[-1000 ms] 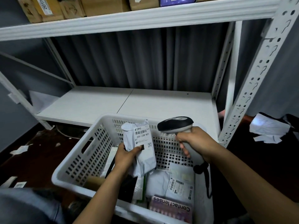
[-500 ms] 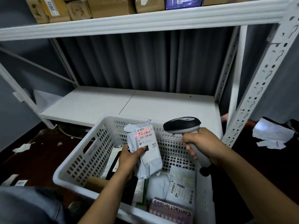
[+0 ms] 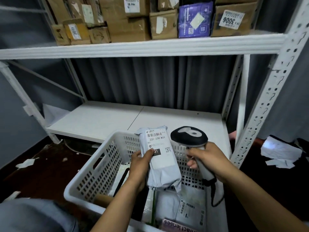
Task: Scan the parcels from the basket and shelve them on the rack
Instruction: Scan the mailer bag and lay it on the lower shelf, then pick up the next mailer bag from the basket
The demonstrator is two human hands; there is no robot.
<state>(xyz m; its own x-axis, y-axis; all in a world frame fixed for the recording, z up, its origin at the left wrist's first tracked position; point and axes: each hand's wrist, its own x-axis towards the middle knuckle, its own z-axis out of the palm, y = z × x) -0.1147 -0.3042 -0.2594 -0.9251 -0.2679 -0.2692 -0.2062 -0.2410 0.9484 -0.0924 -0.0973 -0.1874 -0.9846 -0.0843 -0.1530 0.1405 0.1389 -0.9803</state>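
My left hand (image 3: 140,165) grips a grey-white soft parcel (image 3: 160,158) upright above the white perforated basket (image 3: 93,173), its label with a barcode and "231-239-K01" facing me. Right beside it, my right hand (image 3: 207,161) holds a black-and-white barcode scanner (image 3: 189,135) by its handle, head at the parcel's top right. Several more soft parcels (image 3: 184,208) and a pink "Contact lenses" box (image 3: 177,226) lie in the basket. The white rack's lower shelf (image 3: 117,118) is just behind the basket.
The upper shelf (image 3: 142,46) carries several cardboard boxes (image 3: 127,19) and a purple packet (image 3: 194,20). A perforated white upright (image 3: 267,97) stands at right. Paper scraps (image 3: 280,153) litter the dark floor. The scanner's cable (image 3: 215,198) hangs over the basket's right wall.
The red scan line seen on the label half a second ago is gone. The view has tilted up, and the parcel and scanner sit closer together and slightly higher.
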